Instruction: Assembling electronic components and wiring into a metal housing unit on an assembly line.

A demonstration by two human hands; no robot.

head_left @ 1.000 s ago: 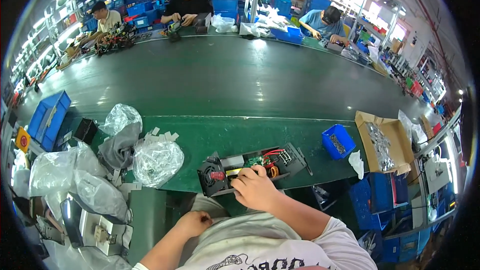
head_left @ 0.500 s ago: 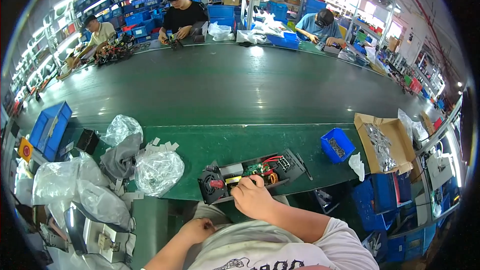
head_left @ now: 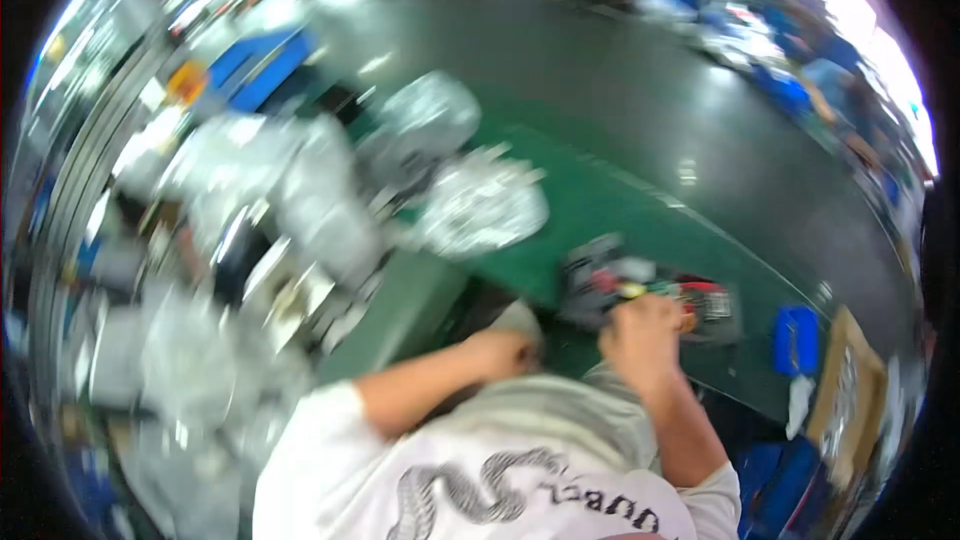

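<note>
Box of bright parts (head_left: 587,306) sticks out left and right from under the right hand (head_left: 640,332); I cannot tell whether it grips.

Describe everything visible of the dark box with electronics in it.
The dark electronics box, seemingly metal, lies open side up on the green tabletop, slightly slanted. Blur softens detail: a pale block, a yellow patch, a red strip toward its right end. The right hand overlaps its near side; whether the fingers grip it is unclear.
</note>
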